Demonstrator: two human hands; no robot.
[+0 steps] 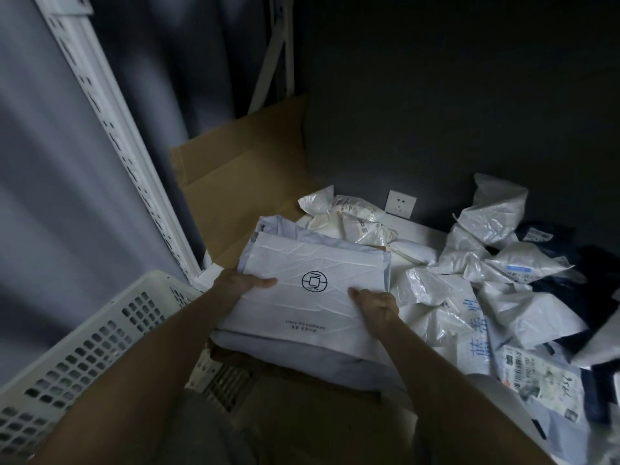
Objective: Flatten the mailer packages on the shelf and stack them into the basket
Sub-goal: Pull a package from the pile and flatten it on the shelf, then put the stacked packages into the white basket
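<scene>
- We hold a flattened pale mailer stack (302,297) out in front of us, over the near edge of the white shelf (432,234); its top piece bears a round black logo and a line of small print near our side.
- Our left hand (240,285) is closed on the stack's left edge, thumb lying across the top face, fingers out of sight beneath.
- Our right hand (375,305) is closed on the near right edge, thumb on top, the other fingers curled under the stack.
- The two hands are apart, one on each side of the logo, and both forearms reach in from the bottom of the view.
- A sheet of brown cardboard (235,182) stands behind the stack against the dark wall, with more brown cardboard showing under the stack.
- To the right on the shelf we see loose crumpled mailer packages (486,263), white and dark ones heaped together, some with printed labels and blue characters.
- A white wall socket (401,203) sits on the wall just behind that heap.
- The white perforated basket (77,344) lies at lower left, beside our left forearm; we cannot tell what it contains.
- A white slotted shelf upright (110,129) rises at upper left, with grey curtain folds beside it.
</scene>
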